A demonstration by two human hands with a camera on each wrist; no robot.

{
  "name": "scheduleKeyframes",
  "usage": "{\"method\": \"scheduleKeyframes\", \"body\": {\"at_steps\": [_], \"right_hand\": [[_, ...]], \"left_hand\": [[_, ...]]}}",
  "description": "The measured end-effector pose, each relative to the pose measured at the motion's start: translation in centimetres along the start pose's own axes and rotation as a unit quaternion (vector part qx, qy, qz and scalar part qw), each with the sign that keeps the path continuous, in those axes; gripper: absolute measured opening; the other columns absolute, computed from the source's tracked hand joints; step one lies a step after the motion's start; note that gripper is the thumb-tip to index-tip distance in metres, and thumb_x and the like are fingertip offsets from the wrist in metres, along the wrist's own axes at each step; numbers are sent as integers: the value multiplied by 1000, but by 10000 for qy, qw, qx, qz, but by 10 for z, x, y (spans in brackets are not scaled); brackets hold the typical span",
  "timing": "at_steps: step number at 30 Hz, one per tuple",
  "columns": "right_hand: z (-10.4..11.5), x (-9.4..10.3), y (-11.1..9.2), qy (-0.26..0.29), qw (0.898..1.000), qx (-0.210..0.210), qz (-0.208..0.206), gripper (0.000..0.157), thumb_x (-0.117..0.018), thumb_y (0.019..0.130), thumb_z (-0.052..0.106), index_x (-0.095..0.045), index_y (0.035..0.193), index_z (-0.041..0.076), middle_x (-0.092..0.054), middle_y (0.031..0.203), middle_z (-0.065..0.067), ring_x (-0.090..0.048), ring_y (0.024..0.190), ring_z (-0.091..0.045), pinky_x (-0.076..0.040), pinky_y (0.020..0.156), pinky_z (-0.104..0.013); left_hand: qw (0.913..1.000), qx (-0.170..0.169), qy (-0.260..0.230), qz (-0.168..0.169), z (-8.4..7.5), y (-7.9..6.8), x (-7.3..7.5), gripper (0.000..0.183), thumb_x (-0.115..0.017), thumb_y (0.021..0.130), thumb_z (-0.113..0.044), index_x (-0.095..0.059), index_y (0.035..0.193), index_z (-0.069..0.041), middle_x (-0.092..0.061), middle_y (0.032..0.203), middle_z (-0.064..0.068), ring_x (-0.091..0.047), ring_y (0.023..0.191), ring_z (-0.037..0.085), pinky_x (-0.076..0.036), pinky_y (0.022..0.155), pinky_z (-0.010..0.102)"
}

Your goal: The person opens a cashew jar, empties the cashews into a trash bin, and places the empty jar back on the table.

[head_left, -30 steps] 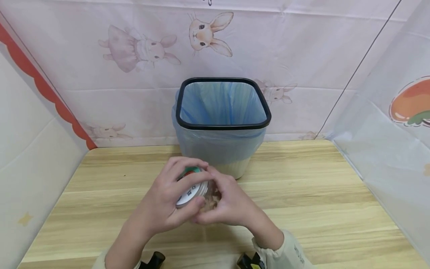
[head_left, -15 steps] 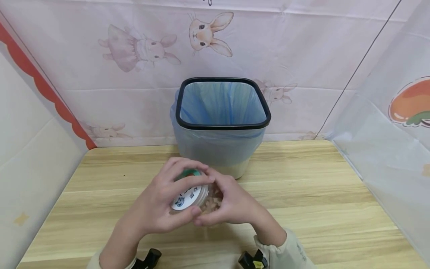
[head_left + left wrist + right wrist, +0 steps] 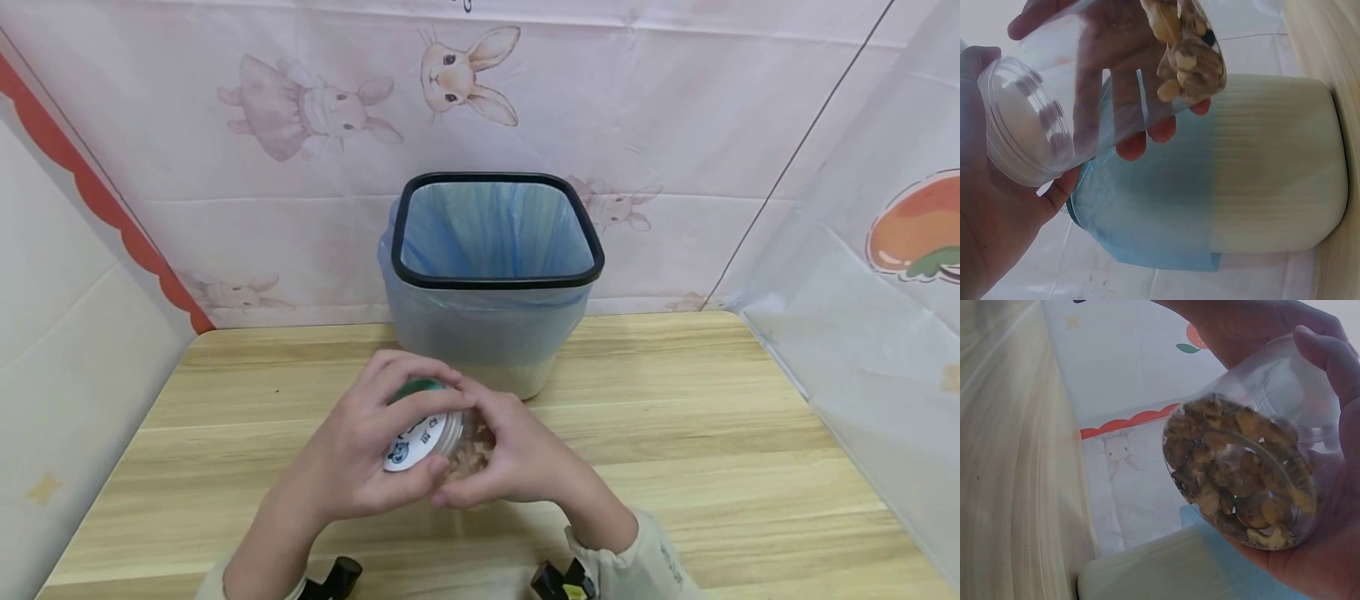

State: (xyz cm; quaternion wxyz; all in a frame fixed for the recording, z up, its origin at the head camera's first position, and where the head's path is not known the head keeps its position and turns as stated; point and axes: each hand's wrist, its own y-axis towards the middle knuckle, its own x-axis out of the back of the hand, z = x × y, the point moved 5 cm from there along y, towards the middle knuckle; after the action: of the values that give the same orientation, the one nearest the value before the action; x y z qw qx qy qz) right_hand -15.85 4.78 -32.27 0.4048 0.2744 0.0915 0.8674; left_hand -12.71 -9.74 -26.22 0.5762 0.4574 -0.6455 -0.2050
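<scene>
Both hands hold a clear plastic jar [image 3: 472, 450] tilted above the table, in front of the bin. My left hand [image 3: 360, 446] curls over its lid [image 3: 415, 442], which has a white label with writing and a small animal picture. My right hand [image 3: 517, 450] wraps round the jar's body. In the right wrist view, brown and tan chunky pieces [image 3: 1235, 475] lie at the jar's bottom. Seen from the left wrist, the upper part of the jar is see-through, with right-hand fingers [image 3: 1132, 145] behind it. The lid sits at the jar's mouth.
A pale bin [image 3: 525, 375] with a black rim [image 3: 498, 283] and a blue liner [image 3: 480, 229] stands at the back of the wooden table [image 3: 712, 433]. Behind it hangs a printed rabbit backdrop [image 3: 660, 100]. Black camera mounts [image 3: 341, 575] show near the wrists.
My left hand has shifted slightly toward the left and the lid's label has turned, so its animal picture now shows. The right hand keeps its hold on the jar's body.
</scene>
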Motion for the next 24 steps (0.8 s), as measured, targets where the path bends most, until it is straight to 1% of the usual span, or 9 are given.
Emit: {"method": "scheduleKeyframes", "body": {"at_steps": [4, 7, 11, 16, 20, 24], "right_hand": [[1, 0, 0, -209, 9996, 17, -161, 90, -90, 68, 28, -45, 146, 23, -64, 117, 8, -64, 99, -11, -57, 84, -30], [1, -1, 1, -357, 9990, 38, -278, 89, -91, 68, 29, -45, 145, 27, -64, 116, 9, -64, 96, -10, -57, 81, -29], [2, -1, 1, -712, 9962, 93, -500, 87, -91, 68, 32, -46, 142, 31, -63, 115, 11, -63, 94, -8, -57, 77, -28], [2, 0, 2, -1181, 9900, 229, -730, 87, -90, 66, 34, -47, 141, 31, -61, 123, 13, -61, 102, -7, -54, 87, -26], [2, 0, 1, -1248, 9891, 299, -728, 87, -90, 66, 35, -47, 141, 29, -61, 124, 12, -61, 104, -7, -54, 88, -26], [1, 0, 1, -1082, 9925, 254, -516, 86, -91, 67, 36, -47, 141, 30, -62, 122, 12, -62, 102, -7, -55, 87, -27]], "left_hand": [[9999, 87, 130, -5, 2, 0, 0, 37, -57, 95, -39, -70, 120, -16, -63, 120, 8, -53, 108, 24, -45, 86, 37], [9996, 182, 200, -16, 3, -1, -1, 36, -57, 95, -38, -70, 119, -16, -63, 120, 7, -52, 107, 24, -44, 86, 35], [9991, 267, 317, -58, 5, -1, -1, 35, -56, 96, -39, -71, 117, -15, -63, 119, 7, -53, 106, 25, -45, 85, 36], [9984, 358, 439, -43, 7, -3, -2, 37, -54, 97, -43, -70, 117, -15, -63, 119, 7, -53, 105, 25, -47, 83, 39], [9979, 477, 443, 76, 8, -4, -1, 37, -57, 96, -43, -69, 120, -17, -63, 122, 6, -53, 107, 24, -46, 85, 38], [9971, 605, 306, 356, 8, -6, 2, 42, -60, 94, -49, -69, 124, -21, -62, 126, 2, -52, 112, 21, -45, 89, 34]]}}
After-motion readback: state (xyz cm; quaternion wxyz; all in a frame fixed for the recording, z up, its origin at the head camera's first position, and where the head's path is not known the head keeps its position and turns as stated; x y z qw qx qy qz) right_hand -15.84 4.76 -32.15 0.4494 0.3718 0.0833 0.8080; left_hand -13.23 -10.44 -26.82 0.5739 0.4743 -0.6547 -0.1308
